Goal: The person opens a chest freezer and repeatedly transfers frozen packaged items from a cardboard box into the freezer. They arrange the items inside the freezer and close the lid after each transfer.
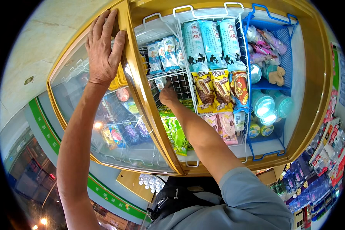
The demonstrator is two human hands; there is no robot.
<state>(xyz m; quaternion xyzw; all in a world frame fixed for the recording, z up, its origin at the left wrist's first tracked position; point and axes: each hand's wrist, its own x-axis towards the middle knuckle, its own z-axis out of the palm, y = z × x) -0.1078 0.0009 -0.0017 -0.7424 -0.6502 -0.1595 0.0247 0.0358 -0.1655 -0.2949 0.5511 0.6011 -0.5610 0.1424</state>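
My left hand (105, 49) lies with its fingers extended on the gold frame (123, 26) of the freezer's sliding glass lid. My right hand (168, 95) reaches down into a white wire basket (184, 86), beside a small white-and-blue ice cream packet (160, 83); whether it grips the packet is not clear. Above it in the picture stand blue-and-white packets (168, 53), and green packets (176, 132) lie below. To the right are light-blue ice pop packets (208, 46), yellow-and-brown ice cream packets (212, 90) and pink packets (227, 126).
A blue basket (284, 86) at the right holds cones and lidded tubs (263, 105). The glass lid (115, 115) covers the left part of the freezer, with more packets beneath. Its gold rim (316, 86) surrounds the opening. Shelves of bottles (299, 178) stand at lower right.
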